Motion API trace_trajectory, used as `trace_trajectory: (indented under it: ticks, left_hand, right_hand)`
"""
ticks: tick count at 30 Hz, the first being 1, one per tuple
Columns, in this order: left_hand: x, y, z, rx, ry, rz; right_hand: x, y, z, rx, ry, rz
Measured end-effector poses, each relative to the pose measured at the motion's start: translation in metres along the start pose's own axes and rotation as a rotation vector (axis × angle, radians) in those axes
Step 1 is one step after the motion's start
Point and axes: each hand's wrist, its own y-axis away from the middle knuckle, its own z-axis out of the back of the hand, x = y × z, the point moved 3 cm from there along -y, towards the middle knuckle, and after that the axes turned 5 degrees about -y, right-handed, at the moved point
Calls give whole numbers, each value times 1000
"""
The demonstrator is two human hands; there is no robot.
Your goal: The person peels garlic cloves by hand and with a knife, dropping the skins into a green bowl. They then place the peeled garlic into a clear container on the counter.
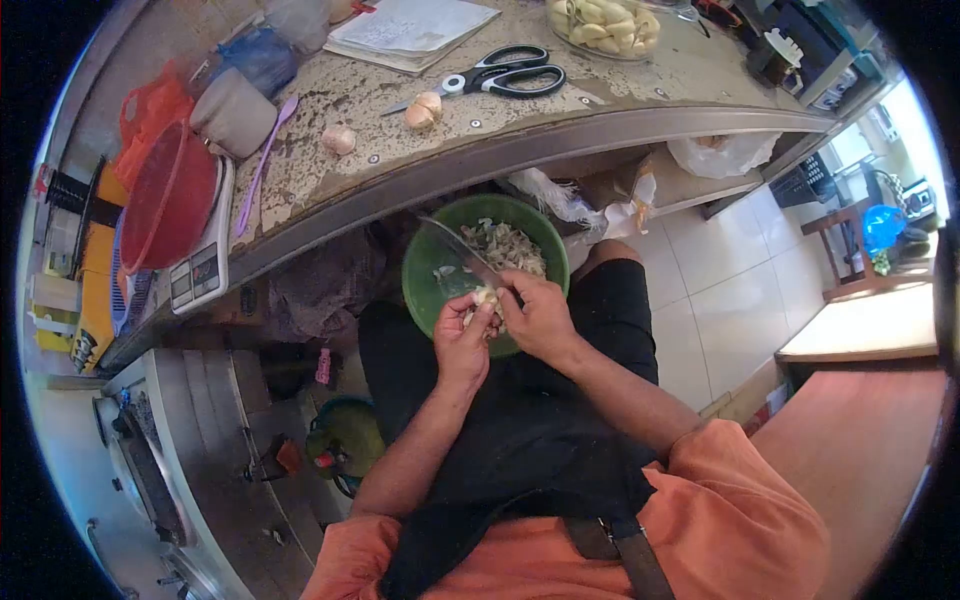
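Over a green basin (413,272) on my lap, my left hand (464,345) pinches a pale piece of garlic (485,297) between thumb and fingers. My right hand (538,318) is closed around a knife, its thumb close to the garlic. The knife blade (456,246) points up and left across the basin; its handle is hidden in my fist. Papery garlic skins (505,247) lie in the basin below both hands. On the counter beyond sit garlic pieces (423,111) and a garlic bulb (339,139). Peeled garlic cloves (610,28) fill a clear container at the back.
The counter edge (450,172) runs just beyond the basin. On the counter are scissors (510,78), papers (410,30), a purple spoon (265,160), a white mug (233,112) and a red bowl (172,200) on a scale (197,277). A bucket (345,440) stands at lower left.
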Motion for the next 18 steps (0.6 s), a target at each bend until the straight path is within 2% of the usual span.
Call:
trace_trajectory:
  ticks: [4,7,13,16,18]
  left_hand:
    - [-2,3,0,-8,-11,21]
    - [-2,2,3,-12,21,62]
    - [-2,-1,4,19,38,74]
    - [-1,-1,3,37,42,69]
    - [-3,0,-1,11,45,91]
  right_hand:
    - [-1,1,0,-26,-2,18]
    - [-9,1,-1,16,-88,-109]
    - [4,0,4,55,-153,-158]
    - [-1,0,1,30,-65,-47]
    - [-7,-2,0,33,-57,-75]
